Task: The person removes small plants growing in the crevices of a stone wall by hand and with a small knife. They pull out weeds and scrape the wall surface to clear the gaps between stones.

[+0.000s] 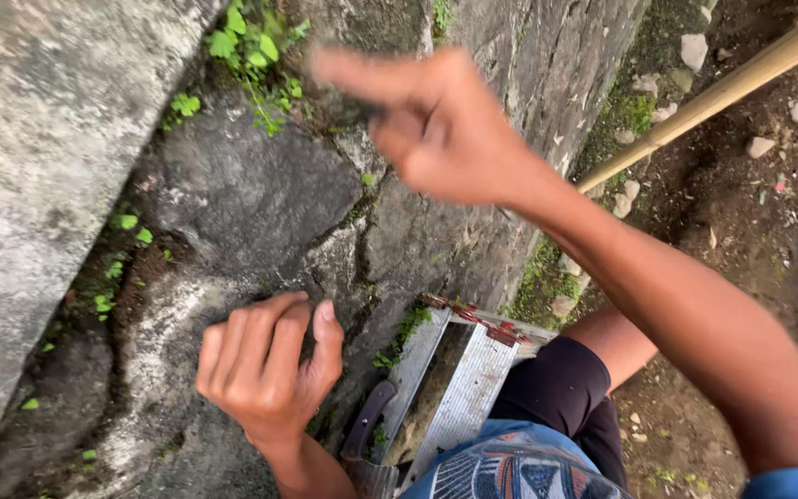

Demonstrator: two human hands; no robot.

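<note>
My left hand rests against a rough grey stone wall, its fingers curled loosely and nothing visible in them. My right hand is raised higher up the wall and blurred. Its fingers are pinched together near a clump of small green weeds growing from a crack. Whether anything is between the fingers cannot be made out.
More small green plants sprout from a soil-filled crack at the left. Below me is the top of a metal ladder, with a dark-handled tool beside it. A bamboo pole leans across the upper right over bare, stony ground.
</note>
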